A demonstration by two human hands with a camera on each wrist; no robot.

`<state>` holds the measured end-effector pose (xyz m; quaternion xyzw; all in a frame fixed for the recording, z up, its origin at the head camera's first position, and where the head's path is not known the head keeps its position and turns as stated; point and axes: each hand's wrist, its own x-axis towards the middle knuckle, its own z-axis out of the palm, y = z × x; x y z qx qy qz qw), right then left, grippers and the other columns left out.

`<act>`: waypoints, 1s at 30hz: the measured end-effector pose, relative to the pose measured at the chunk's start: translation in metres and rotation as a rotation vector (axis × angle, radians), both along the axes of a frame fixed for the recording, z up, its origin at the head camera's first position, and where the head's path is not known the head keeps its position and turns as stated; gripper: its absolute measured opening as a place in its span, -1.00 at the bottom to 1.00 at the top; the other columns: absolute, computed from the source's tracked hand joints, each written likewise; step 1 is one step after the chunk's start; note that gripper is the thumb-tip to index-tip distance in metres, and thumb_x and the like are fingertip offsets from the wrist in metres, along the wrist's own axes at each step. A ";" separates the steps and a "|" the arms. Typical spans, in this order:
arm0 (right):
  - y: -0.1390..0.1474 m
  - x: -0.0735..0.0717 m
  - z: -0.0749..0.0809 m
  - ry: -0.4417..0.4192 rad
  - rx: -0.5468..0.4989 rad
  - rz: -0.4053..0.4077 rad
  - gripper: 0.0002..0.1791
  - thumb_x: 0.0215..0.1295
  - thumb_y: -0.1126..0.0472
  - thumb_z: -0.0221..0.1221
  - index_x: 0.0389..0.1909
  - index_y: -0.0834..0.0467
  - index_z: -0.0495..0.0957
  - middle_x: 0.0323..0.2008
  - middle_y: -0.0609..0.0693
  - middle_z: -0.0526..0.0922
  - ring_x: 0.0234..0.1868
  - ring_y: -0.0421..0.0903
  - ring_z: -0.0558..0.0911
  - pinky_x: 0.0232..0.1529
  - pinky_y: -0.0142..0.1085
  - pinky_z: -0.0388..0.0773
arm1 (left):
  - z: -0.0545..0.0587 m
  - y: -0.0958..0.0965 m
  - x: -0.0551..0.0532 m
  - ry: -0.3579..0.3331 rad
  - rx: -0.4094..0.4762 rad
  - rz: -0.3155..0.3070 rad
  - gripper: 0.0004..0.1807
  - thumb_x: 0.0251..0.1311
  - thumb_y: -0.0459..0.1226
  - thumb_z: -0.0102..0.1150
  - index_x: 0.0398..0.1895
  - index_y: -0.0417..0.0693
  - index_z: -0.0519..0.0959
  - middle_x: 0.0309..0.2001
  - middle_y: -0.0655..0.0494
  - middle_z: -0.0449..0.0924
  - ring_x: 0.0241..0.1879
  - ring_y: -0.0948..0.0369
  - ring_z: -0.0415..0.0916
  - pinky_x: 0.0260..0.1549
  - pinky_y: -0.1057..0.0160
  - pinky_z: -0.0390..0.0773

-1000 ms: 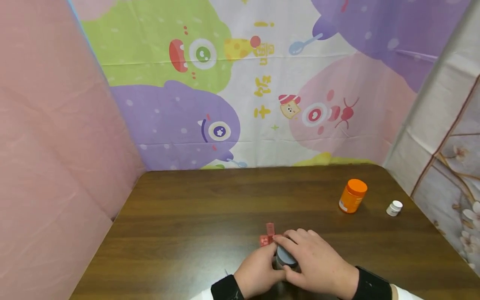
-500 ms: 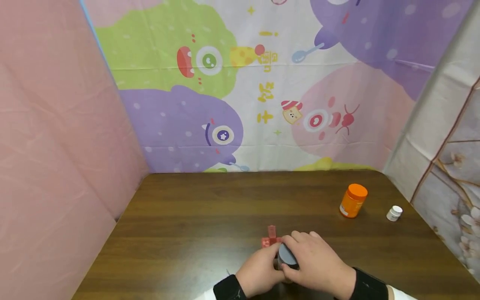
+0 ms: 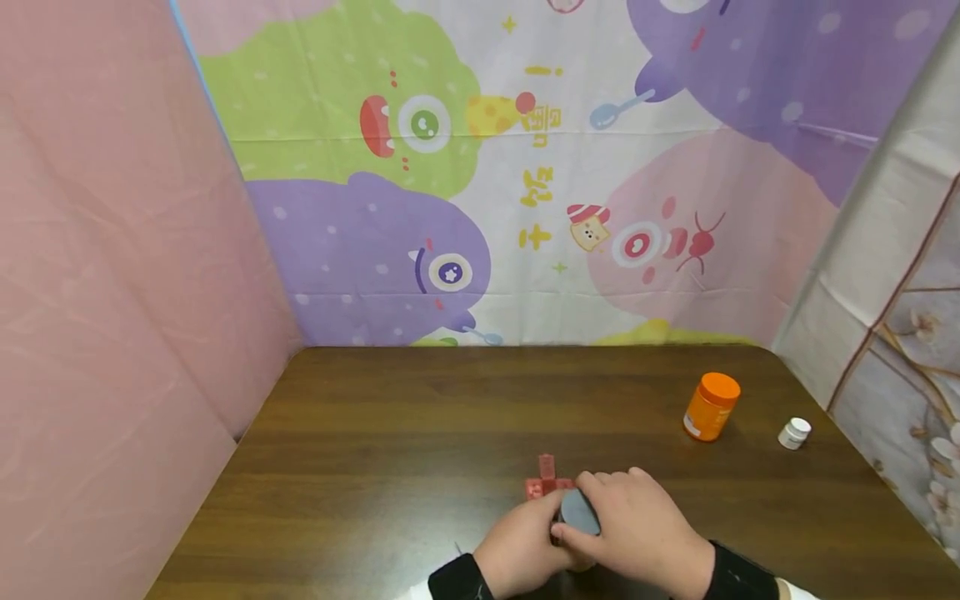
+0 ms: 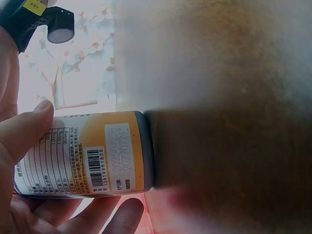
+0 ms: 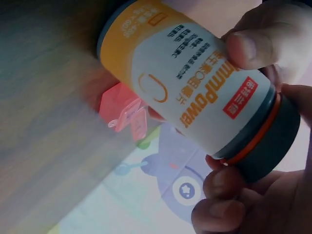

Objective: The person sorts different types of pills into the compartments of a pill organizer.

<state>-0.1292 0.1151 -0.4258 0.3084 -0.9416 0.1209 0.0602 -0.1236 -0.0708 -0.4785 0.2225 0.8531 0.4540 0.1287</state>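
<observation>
In the head view both hands meet at a supplement bottle near the table's front. Its white and orange label faces the left wrist camera, where the bottle [image 4: 87,156] lies across the view. My left hand [image 3: 521,542] grips the body, thumb on one side and fingers on the other. The right hand [image 3: 637,525] holds the dark grey lid [image 3: 580,512], fingers curled around its edge. An orange-red ring [image 5: 256,131] shows between lid and bottle in the right wrist view. Just beyond the hands is a translucent red pill box [image 3: 547,485] with a flap raised; the hands partly hide it.
An orange jar [image 3: 712,407] with an orange lid stands at the back right of the brown wooden table [image 3: 375,433]. Right of it is a small white bottle [image 3: 794,433]. Printed cloth [image 3: 525,308] hangs behind the table, with more cloth along both sides.
The head view has tilted slightly, so the table things sit lower in it. The right thumb has shifted left along the lid's near edge. Both hands keep holding the bottle.
</observation>
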 end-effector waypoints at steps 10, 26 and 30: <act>0.015 -0.001 0.004 0.004 -0.044 0.214 -0.36 0.06 0.04 0.31 0.24 -0.05 0.45 0.04 -0.29 0.51 -0.10 -0.30 0.45 -0.06 -0.18 0.46 | -0.001 0.001 0.001 0.041 -0.059 0.014 -0.41 0.12 0.08 0.39 0.22 0.29 0.48 0.05 0.43 0.59 -0.01 0.43 0.52 -0.08 0.27 0.56; 0.016 -0.009 0.006 -0.027 -0.047 0.239 -0.54 0.20 -0.10 0.31 0.12 -0.13 0.56 -0.27 -0.36 0.41 -0.35 -0.36 0.34 -0.28 -0.36 0.37 | 0.001 0.001 -0.001 0.023 -0.057 0.017 -0.47 0.10 0.04 0.41 0.16 0.31 0.50 -0.01 0.47 0.59 -0.06 0.46 0.52 -0.11 0.28 0.56; 0.021 -0.012 0.007 -0.037 -0.059 0.338 -0.36 0.09 0.08 0.33 0.25 -0.28 0.46 -0.06 -0.35 0.45 -0.20 -0.34 0.42 -0.17 -0.32 0.44 | 0.001 0.001 -0.001 0.016 -0.059 0.008 -0.39 0.09 0.07 0.42 0.23 0.30 0.48 0.00 0.47 0.58 -0.06 0.47 0.52 -0.09 0.29 0.55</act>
